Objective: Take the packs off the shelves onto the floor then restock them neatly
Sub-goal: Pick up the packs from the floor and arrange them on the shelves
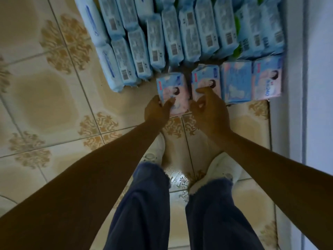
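Head view: my left hand (158, 110) clamps thumb and fingers round the near pink pack (173, 90). My right hand (210, 109) pinches the second pink pack (205, 78) just right. Blue packs (180, 38) lie in rows farther off on the tiled floor (54, 98).

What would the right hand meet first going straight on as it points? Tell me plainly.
The right hand grips the pink pack directly ahead; beyond it, probably the light blue packs behind, though depth is unclear.
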The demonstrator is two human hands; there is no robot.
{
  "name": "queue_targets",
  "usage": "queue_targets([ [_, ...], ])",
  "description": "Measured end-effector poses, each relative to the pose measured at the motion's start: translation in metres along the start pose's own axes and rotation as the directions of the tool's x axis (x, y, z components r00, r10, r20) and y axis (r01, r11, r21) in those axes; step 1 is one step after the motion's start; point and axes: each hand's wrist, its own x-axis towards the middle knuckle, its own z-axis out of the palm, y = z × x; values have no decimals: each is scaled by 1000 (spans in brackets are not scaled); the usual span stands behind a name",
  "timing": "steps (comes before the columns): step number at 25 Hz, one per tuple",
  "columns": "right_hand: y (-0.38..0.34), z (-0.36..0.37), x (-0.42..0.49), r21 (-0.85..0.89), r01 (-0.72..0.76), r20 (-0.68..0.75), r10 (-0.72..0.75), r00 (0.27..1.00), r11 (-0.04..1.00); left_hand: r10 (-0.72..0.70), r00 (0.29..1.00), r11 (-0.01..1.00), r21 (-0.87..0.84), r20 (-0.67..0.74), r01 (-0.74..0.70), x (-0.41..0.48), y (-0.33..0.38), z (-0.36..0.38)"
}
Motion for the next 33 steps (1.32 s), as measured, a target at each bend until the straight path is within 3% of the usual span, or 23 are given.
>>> queue_targets([
  [6,-66,-99,-68,168,-204,181,173,968,964,-22,982,991,-128,186,47,-116,34,-74],
  [10,-165,-175,-139,435,-152,305,14,952,887,99,956,973,-230,277,-34,-221,108,-136],
  [12,-214,-221,-171,548,-225,327,42,944,806,167,921,963,-259,351,-76,-278,149,-171],
  [14,-263,-277,-209,534,-295,306,144,941,792,255,884,950,-273,392,-153,-335,183,-207],
  [18,-316,-375,-291,229,-142,161,107,981,963,452,814,887,-94,365,-451,-431,223,-270],
  [20,-326,-412,-333,-80,-44,169,57,984,996,602,712,739,86,361,-668,-464,243,-283],
  [22,-332,-443,-377,-367,1,235,92,968,930,696,571,569,152,435,-808,-497,261,-284],
  [24,-332,-469,-421,-485,-28,225,156,962,874,708,416,384,183,570,-905,-529,275,-270],
  [26,-331,-491,-470,-437,-121,158,209,965,891,672,264,172,200,692,-964,-569,279,-249],
  [28,-327,-510,-518,-309,-195,94,234,968,931,650,131,25,152,748,-988,-614,277,-230],
  [31,-308,-528,-605,-126,-222,-54,217,975,967,712,-7,-62,54,702,-997,-677,270,-208],
  [33,-290,-529,-668,107,-111,-284,137,949,988,794,-114,-45,-129,598,-991,-722,263,-200],
])
